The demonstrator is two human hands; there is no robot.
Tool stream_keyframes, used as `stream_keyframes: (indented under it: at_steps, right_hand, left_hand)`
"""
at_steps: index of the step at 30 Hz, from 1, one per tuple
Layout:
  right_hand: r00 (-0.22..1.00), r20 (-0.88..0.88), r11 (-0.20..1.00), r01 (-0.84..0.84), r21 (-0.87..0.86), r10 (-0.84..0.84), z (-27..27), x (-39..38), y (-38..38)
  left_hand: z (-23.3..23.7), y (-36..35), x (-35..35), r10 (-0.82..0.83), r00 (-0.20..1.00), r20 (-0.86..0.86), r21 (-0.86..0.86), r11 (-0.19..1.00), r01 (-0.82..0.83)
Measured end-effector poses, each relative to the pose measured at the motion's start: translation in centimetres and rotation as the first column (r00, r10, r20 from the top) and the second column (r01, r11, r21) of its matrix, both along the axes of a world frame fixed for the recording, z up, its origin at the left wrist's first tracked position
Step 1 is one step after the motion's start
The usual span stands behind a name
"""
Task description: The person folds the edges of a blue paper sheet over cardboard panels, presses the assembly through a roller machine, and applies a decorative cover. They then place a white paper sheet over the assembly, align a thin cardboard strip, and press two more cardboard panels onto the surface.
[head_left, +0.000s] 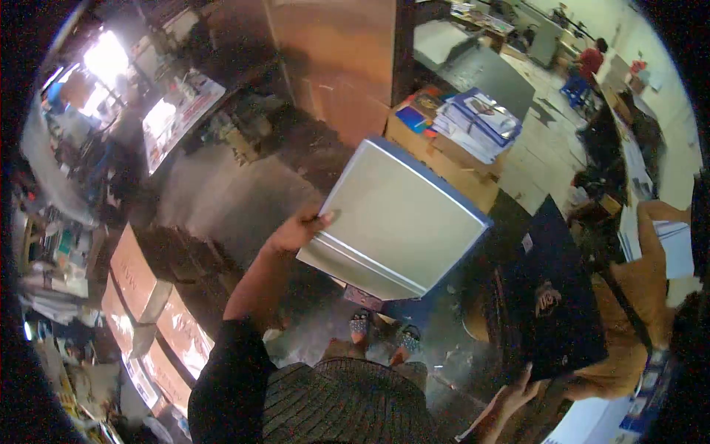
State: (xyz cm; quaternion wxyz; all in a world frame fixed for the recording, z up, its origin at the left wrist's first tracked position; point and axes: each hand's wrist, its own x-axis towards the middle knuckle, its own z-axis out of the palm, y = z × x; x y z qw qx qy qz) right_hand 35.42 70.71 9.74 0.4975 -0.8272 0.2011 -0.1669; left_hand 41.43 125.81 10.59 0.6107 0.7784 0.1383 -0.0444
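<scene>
My left hand (299, 229) grips the left edge of a large flat cover (407, 218) with a cream inner face and a blue border. The cover is tilted in front of my body, with a pale strip running across its lower part. Low on the right, my right hand (516, 392) is closed at the bottom edge of a dark flat folder (551, 303) with a light printed emblem. The folder leans upright beside brown cardboard. Some of the right fingers are hidden behind it. A small patterned box end (362, 297) shows just below the cover.
A cardboard box (444, 166) with stacked papers and booklets (477, 126) stands beyond the cover. Taped cartons (151, 318) are piled at left. A tall brown cabinet (340, 66) stands behind. Far right, a person in red (589, 63) sits near a wall.
</scene>
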Motion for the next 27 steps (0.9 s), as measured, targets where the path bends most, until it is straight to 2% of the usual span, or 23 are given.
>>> stream_keyframes:
  at_steps: [1, 2, 4, 5, 6, 7, 8, 9, 10, 11, 12, 13, 14, 15, 17, 19, 21, 22, 23, 24, 25, 26, 27]
  right_hand:
    - [1.000, 0.013, 1.000, 0.025, 0.000, -0.025, -0.1, -0.1, -0.1]
    - [0.997, 0.069, 0.999, 0.033, 0.023, -0.034, -0.1, -0.2, 0.0]
    - [0.988, 0.148, 0.998, 0.031, 0.061, -0.040, -0.1, -0.1, 0.2]
    - [0.992, 0.129, 0.999, -0.007, 0.054, 0.000, -0.1, -0.5, 0.0]
    - [0.993, 0.109, 0.998, -0.049, 0.046, 0.043, -0.3, -0.6, -0.3]
    - [0.990, 0.131, 0.997, -0.058, 0.052, 0.051, -1.5, -0.7, -1.1]
    - [0.996, 0.081, 0.998, 0.034, 0.060, -0.039, -3.2, -0.5, -2.2]
    - [0.992, 0.026, 0.990, 0.125, 0.063, -0.127, -4.2, -0.2, -2.6]
    - [0.992, 0.031, 0.991, 0.117, 0.069, -0.119, -3.9, -0.1, -2.1]
    - [0.995, 0.096, 0.992, 0.049, -0.119, -0.038, -2.7, -0.5, -1.1]
    - [0.989, 0.140, 0.951, -0.008, -0.308, 0.054, -2.1, -1.2, -0.7]
    - [0.989, 0.140, 0.952, -0.010, -0.306, 0.056, -2.9, -1.4, -1.5]
    - [0.979, 0.164, 0.908, -0.043, -0.416, 0.121, -4.0, -0.9, -2.4]
    - [0.965, 0.181, 0.850, -0.068, -0.522, 0.189, -5.1, -0.6, -3.1]
    - [0.955, 0.209, 0.852, -0.072, -0.519, 0.209, -4.6, -0.2, -2.7]
    - [0.946, 0.242, 0.856, -0.066, -0.512, 0.217, -3.7, 0.7, -2.0]
    - [0.807, 0.439, 0.676, 0.067, -0.734, 0.396, -3.2, 1.1, -1.7]
    - [0.803, 0.449, 0.682, 0.075, -0.728, 0.391, -4.4, 1.4, -2.6]
    - [0.852, 0.396, 0.699, 0.050, -0.714, 0.343, -7.2, 1.8, -4.8]
    - [0.894, 0.336, 0.716, 0.025, -0.698, 0.296, -8.8, 2.0, -5.9]
    - [0.893, 0.341, 0.719, 0.029, -0.695, 0.294, -7.7, 2.0, -5.3]
    - [0.876, 0.381, 0.898, -0.120, -0.424, 0.296, -4.5, 1.7, -3.3]
    - [0.862, 0.417, 0.958, -0.267, -0.105, 0.286, -3.0, 1.3, -2.0]
  left_hand:
    - [0.4, 0.6, -0.1, 0.104, 0.994, -0.036, -0.058, 0.993, -0.106]
    - [0.8, 0.9, -0.3, 0.087, 0.996, -0.020, -0.056, 0.995, -0.087]
    - [1.5, 1.9, -1.4, 0.209, 0.971, 0.113, -0.195, 0.963, -0.185]
    - [0.7, 3.1, -1.6, 0.198, 0.958, 0.207, -0.110, 0.978, -0.179]
    - [-0.3, 3.8, -1.8, 0.201, 0.953, 0.228, -0.105, 0.978, -0.181]
    - [-0.3, 3.7, -2.2, 0.307, 0.914, 0.266, -0.226, 0.941, -0.250]
    - [-0.4, 3.7, -2.6, 0.412, 0.864, 0.289, -0.350, 0.886, -0.306]
    - [-0.8, 3.9, -3.2, 0.389, 0.823, 0.415, -0.405, 0.889, -0.216]
    - [-0.9, 3.9, -3.2, 0.393, 0.817, 0.421, -0.402, 0.889, -0.221]
    - [-1.0, 3.5, -3.1, 0.503, 0.783, 0.367, -0.632, 0.752, -0.187]
    - [-1.2, 2.9, -3.3, 0.594, 0.754, 0.279, -0.817, 0.560, -0.139]
    - [-0.6, 2.2, -3.2, 0.655, 0.708, 0.263, -0.818, 0.540, -0.196]
    - [-0.2, 1.8, -2.8, 0.657, 0.702, 0.273, -0.817, 0.544, -0.191]
    - [0.2, 1.6, -2.4, 0.692, 0.671, 0.268, -0.878, 0.462, -0.126]
    - [0.0, 2.1, -1.9, 0.726, 0.651, 0.221, -0.959, 0.283, 0.009]
    - [-0.3, 2.7, -1.2, 0.742, 0.628, 0.235, -0.959, 0.283, 0.024]
    - [-0.4, 2.9, -1.1, 0.752, 0.614, 0.240, -0.959, 0.282, 0.030]
    - [1.0, 2.2, -1.2, 0.772, 0.605, 0.196, -0.971, 0.241, 0.007]
    - [2.6, 1.3, -1.6, 0.790, 0.595, 0.148, -0.980, 0.197, -0.019]
    - [5.0, -0.3, -2.3, 0.789, 0.594, 0.154, -0.979, 0.202, -0.014]
    - [8.0, -2.4, -3.2, 0.804, 0.587, 0.095, -0.984, 0.165, -0.068]
    - [9.6, -3.4, -3.7, 0.817, 0.576, 0.036, -0.984, 0.128, -0.121]
    - [8.9, -2.8, -3.8, 0.816, 0.577, 0.038, -0.984, 0.130, -0.118]
